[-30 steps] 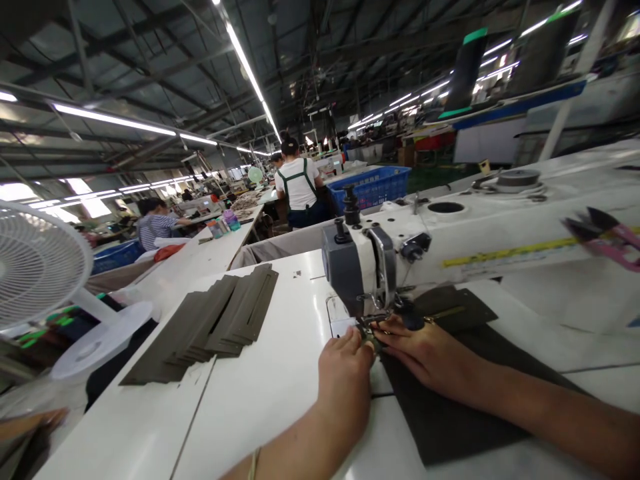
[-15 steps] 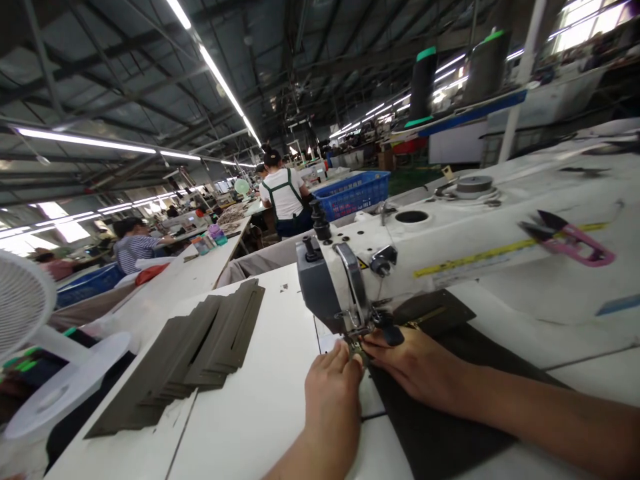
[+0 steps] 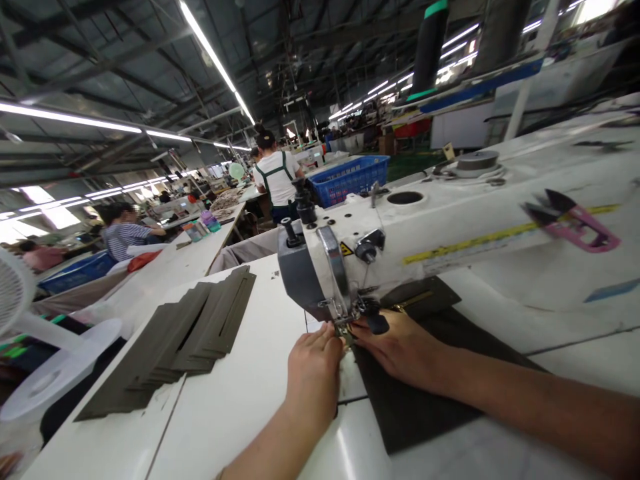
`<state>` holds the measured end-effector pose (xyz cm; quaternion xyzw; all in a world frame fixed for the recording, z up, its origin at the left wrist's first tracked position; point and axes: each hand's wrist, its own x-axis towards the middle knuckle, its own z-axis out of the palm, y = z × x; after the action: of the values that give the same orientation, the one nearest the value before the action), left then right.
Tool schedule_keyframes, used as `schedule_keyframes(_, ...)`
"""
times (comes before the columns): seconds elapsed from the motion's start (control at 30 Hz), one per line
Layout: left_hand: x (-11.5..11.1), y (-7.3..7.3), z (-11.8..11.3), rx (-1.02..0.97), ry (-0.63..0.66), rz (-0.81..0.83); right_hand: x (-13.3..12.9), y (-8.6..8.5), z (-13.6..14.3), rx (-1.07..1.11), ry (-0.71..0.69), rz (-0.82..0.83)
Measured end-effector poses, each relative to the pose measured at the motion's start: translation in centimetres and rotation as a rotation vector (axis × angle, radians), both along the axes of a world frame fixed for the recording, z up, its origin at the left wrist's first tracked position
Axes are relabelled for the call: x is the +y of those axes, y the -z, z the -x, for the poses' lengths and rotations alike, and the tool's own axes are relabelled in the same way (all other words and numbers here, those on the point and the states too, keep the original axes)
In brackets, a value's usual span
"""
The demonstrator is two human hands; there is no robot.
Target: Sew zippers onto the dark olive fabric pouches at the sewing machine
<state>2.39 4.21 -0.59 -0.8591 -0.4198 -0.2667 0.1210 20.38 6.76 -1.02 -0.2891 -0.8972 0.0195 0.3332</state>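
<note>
A white sewing machine [image 3: 334,267] stands before me, its presser foot low over the table. A dark grey-brown fabric panel [image 3: 405,413] lies under and to the right of the foot, with a gold zipper [image 3: 417,301] on its far part. My left hand [image 3: 314,373] is closed just left of the foot, fingertips pinched at the panel's edge. Across the panel lies my right hand [image 3: 400,347], its fingers bunched on the fabric close beside the foot. The fingertips of both hands are partly hidden by the machine's parts and by each other.
Overlapping dark fabric pieces [image 3: 165,340] lie on the table at left. A white fan [image 3: 60,360] stands beyond the left edge. Pink thread snips [image 3: 583,223] and a yellow measuring tape [image 3: 465,243] are on the machine arm. Behind are a blue crate [image 3: 350,180] and a co-worker [image 3: 277,180].
The view has shifted slightly, so the machine and hands sit a little further left and higher. Both hands stay at the presser foot on the fabric panel.
</note>
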Motion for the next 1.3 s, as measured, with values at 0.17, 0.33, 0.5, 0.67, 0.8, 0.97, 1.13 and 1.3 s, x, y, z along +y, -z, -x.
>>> schedule_keyframes(0.17,0.5,0.0,0.2,0.020,0.006,0.007,0.0,-0.4,0.1,-0.068,0.040,0.019)
schedule_keyframes(0.33,0.4,-0.1,0.4,0.031,0.000,0.030,0.0,-0.6,0.1,-0.074,0.058,0.015)
schedule_keyframes(0.5,0.5,0.1,0.4,0.008,-0.001,0.029,0.0,-0.1,0.2,-0.036,0.058,-0.019)
schedule_keyframes(0.67,0.5,0.1,0.1,0.015,-0.061,0.071,0.0,0.2,0.2,-0.038,0.098,-0.056)
schedule_keyframes(0.8,0.3,0.0,-0.1,0.017,-0.079,0.110,0.1,0.4,0.1,-0.028,0.103,-0.046)
schedule_keyframes(0.97,0.0,0.2,-0.2,0.020,-0.078,0.125,-0.2,0.7,-0.1,-0.037,0.107,0.009)
schedule_keyframes(1.13,-0.2,0.2,-0.2,-0.005,-0.070,0.122,-0.4,0.9,0.0,-0.016,0.109,0.024)
schedule_keyframes(1.3,0.0,0.0,0.0,-0.070,-0.060,0.165,0.0,1.0,0.3,-0.054,0.186,0.009)
